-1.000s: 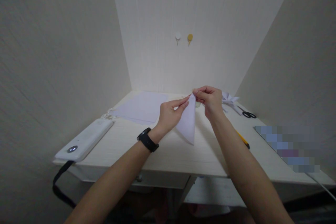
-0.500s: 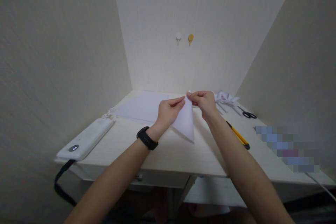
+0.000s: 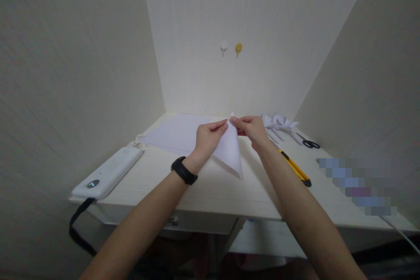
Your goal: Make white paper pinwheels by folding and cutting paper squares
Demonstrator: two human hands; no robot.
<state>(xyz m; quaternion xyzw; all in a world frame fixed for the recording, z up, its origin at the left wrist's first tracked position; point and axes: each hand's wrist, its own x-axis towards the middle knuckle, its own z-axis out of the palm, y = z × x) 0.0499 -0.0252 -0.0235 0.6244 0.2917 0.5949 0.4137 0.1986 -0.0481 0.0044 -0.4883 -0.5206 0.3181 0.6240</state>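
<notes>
Both hands hold a folded white paper triangle (image 3: 230, 153) above the pale wooden desk (image 3: 203, 188). My left hand (image 3: 207, 139), with a black band on its wrist, pinches the paper's upper left edge. My right hand (image 3: 252, 130) pinches the top corner from the right. The paper's lower point hangs down toward the desk. Fingertips of the two hands nearly meet at the top corner.
Flat white sheets (image 3: 179, 133) lie at the back left. A white device (image 3: 108, 173) with a black strap sits at the left edge. A yellow utility knife (image 3: 295, 168), black scissors (image 3: 310, 143) and crumpled paper scraps (image 3: 278, 121) lie to the right. Two wall hooks (image 3: 231, 47) hang behind.
Both hands and the paper triangle have shifted slightly left and away from me. The yellow knife, partly hidden by my right arm before, now shows more fully.
</notes>
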